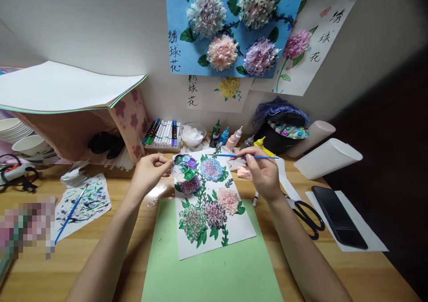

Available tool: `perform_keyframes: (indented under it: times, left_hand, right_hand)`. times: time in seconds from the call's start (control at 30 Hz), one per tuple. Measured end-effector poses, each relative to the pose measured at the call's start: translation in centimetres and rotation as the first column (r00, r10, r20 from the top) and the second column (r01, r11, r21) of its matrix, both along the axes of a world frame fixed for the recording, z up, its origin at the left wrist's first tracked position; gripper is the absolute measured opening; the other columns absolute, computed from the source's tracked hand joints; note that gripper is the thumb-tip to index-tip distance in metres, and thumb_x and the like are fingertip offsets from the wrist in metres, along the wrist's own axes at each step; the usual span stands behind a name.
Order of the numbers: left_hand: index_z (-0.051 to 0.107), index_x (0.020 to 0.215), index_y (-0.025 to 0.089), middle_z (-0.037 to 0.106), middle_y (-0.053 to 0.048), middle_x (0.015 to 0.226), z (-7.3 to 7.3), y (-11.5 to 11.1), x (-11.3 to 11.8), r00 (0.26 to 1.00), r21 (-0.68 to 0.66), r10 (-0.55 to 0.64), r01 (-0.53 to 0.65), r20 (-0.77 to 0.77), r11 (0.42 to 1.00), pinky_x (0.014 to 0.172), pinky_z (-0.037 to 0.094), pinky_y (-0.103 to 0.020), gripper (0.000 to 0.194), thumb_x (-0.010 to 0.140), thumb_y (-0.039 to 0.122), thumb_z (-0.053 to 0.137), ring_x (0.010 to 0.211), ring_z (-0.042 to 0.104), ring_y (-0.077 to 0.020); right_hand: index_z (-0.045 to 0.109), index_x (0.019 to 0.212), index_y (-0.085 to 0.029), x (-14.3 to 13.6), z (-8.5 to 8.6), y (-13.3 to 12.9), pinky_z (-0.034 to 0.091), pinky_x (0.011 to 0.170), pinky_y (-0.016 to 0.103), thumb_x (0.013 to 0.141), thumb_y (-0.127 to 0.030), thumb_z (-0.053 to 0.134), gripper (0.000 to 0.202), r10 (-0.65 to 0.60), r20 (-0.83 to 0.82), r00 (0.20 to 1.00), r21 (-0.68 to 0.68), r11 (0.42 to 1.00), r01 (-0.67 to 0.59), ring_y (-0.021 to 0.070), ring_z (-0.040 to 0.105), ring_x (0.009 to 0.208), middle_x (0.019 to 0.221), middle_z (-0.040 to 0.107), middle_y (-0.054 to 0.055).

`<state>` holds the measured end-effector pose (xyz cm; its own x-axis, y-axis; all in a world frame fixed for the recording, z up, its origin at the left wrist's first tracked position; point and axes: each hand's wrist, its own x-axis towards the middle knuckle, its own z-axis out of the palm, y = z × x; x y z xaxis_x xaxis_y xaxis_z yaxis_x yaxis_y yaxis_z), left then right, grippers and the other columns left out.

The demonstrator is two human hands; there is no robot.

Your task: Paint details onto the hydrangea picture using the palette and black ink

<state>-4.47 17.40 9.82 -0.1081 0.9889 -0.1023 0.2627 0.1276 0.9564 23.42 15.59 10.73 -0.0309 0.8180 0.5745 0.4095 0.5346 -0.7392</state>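
Note:
My left hand [154, 170] pinches the edge of a small round paint palette [185, 166] with purple, green and white paint in its wells. It hangs over the upper left of a white sheet [187, 252] and partly covers a purple flower. Between the fingers of my right hand [262, 170] is a thin blue paintbrush [230, 155], held nearly level with its tip pointing left above the sheet's top. On the sheet are raised paper flowers, among them a blue one [211, 169], a pink one [228, 200] and a green one [193, 222], with painted green leaves.
A green board [214, 279] lies under the sheet. Paint bottles [224, 135], a bowl [193, 134] and markers [163, 132] stand at the back. To the right are scissors [309, 219] and a phone [337, 217]. Another paintbrush [71, 215] rests on a stained tissue [96, 199] at left.

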Motion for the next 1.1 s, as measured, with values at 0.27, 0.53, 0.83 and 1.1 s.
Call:
perform_keyframes:
  times: [0.27,0.53,0.83,1.1]
  left_hand:
    - [0.062,0.063,0.014,0.065,-0.002,0.056,0.0,-0.4,1.0,0.999,-0.014,-0.037,0.038,0.033,0.999,0.054,0.053,-0.024,0.029,0.06,0.039,0.074,0.054,0.062,-0.014]
    - [0.062,0.066,0.013,0.064,-0.002,0.057,0.4,-0.8,1.7,0.997,-0.053,-0.067,0.07,0.049,0.996,0.056,0.054,-0.025,0.026,0.062,0.037,0.072,0.056,0.063,-0.0139]
    - [0.062,0.066,0.013,0.063,-0.001,0.057,0.3,-0.7,1.7,0.996,-0.045,-0.08,0.082,0.05,0.996,0.055,0.053,-0.024,0.025,0.063,0.036,0.071,0.055,0.062,-0.0127]
    - [0.064,0.067,0.012,0.064,-0.002,0.055,1.0,0.0,-1.3,0.997,0.038,0.082,-0.081,-0.008,0.996,0.056,0.054,-0.022,0.026,0.061,0.035,0.074,0.053,0.061,-0.0121]
  right_hand:
    - [0.062,0.082,-0.021,-0.1,1.1,-1.3,0.048,0.071,0.033,0.09,-0.029,0.043,0.022,0.027,0.064,0.998,0.052,0.998,-0.031,0.017,0.059,0.076,0.078,0.063,0.003]
    - [0.062,0.089,-0.023,-1.1,0.6,-1.4,0.046,0.075,0.033,0.088,-0.019,0.044,0.018,0.124,0.251,0.96,0.004,0.992,-0.13,0.0166,0.058,0.081,0.084,0.063,0.001]
    - [0.063,0.09,-0.024,-1.2,0.7,-1.6,0.046,0.074,0.034,0.086,-0.017,0.045,0.019,0.144,0.258,0.955,0.037,0.987,-0.159,0.0169,0.059,0.081,0.084,0.064,0.001]
    - [0.061,0.082,-0.022,-0.9,0.3,-1.6,0.046,0.071,0.033,0.089,-0.022,0.042,0.021,-0.06,0.054,0.997,0.134,0.99,0.052,0.0165,0.059,0.074,0.075,0.063,0.001]
